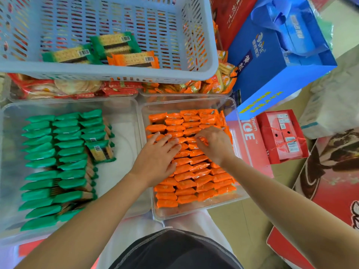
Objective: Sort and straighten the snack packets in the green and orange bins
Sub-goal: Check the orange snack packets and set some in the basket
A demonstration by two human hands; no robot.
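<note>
Orange packets [194, 171], clear bin [174, 214]: left hand [157, 154] flat, pressing mid-bin rows; right hand [213, 144] pinches one packet [192, 140]. Advised: steady neighbours, seat it level.

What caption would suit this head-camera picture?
Sorting snacks: left hand presses, right hand pinches orange packets in a clear bin; green packets alongside.

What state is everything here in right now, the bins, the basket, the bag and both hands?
Orange bin: nearly full, orange packets in tidy rows.
Green bin: part full, some green packets askew.
Basket: holds three loose packets.
Blue bag: open, tilted.
Left hand: flat on orange packets.
Right hand: pinching one orange packet.
</note>
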